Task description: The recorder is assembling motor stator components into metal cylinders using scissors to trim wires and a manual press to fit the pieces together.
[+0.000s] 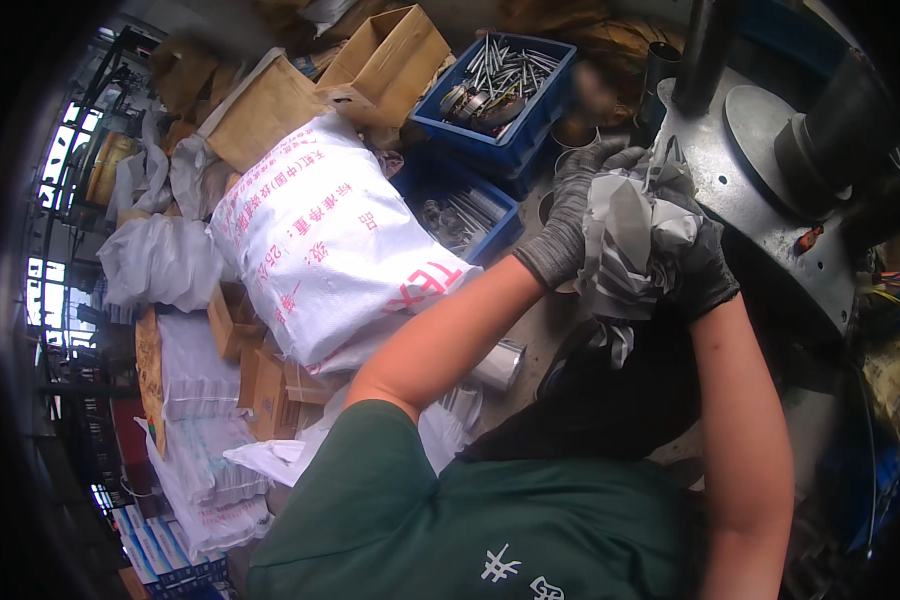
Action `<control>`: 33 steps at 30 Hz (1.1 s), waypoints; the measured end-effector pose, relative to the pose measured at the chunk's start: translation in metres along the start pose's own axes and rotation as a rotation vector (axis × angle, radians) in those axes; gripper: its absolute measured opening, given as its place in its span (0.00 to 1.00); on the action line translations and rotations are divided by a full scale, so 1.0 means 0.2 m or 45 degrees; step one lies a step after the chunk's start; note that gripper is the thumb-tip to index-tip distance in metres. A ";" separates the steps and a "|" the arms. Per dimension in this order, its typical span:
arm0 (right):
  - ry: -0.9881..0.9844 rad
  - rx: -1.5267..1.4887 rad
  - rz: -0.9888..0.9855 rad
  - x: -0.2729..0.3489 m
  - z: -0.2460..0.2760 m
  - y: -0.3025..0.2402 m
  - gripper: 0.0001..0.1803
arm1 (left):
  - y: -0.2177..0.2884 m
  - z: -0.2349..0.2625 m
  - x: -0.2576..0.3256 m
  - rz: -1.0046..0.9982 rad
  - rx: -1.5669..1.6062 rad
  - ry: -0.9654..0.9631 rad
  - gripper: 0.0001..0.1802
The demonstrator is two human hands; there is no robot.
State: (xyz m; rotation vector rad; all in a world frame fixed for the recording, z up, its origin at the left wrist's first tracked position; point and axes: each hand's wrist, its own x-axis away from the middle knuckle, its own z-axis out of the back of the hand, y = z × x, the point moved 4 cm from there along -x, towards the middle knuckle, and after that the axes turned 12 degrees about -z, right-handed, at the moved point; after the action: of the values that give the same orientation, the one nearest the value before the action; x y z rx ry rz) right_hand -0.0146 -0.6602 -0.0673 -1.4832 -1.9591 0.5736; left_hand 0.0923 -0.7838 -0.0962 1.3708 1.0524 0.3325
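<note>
Both my hands wear grey knit gloves and press on a bundle of crumpled white-grey paper (pixel 625 235) in front of me. My left hand (pixel 575 200) wraps round its left side and top. My right hand (pixel 705 265) grips its right side, with most of the fingers hidden behind the folds. Whether anything is wrapped inside the paper cannot be seen. Just beyond the bundle stands a grey metal machine plate (pixel 710 180) with a round disc (pixel 760 140) and dark upright posts.
At left lies a full white woven sack (pixel 330 240) with red print. Behind it stand an open cardboard box (pixel 390 60) and a blue bin (pixel 560 90) of metal rods, above another blue bin (pixel 505 225). White bags (pixel 160 260) and small blue-white boxes (pixel 160 545) are further left.
</note>
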 end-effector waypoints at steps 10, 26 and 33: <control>0.250 1.079 0.438 -0.02 -0.05 -0.04 0.18 | -0.23 0.40 0.77 0.189 -0.896 -0.435 0.24; 0.433 0.525 0.388 -0.10 0.08 -0.01 0.13 | -0.54 0.24 1.61 0.445 -1.635 -2.313 0.14; 0.345 1.330 0.483 -0.10 0.08 -0.01 0.23 | -0.13 0.23 1.20 0.111 -1.553 -1.504 0.07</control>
State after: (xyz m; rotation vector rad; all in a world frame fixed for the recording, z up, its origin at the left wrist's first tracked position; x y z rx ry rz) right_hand -0.0247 -0.6792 -0.0816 -1.1206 -0.8742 1.2360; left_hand 0.2452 -0.6406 -0.2256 0.2948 -0.2619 0.1121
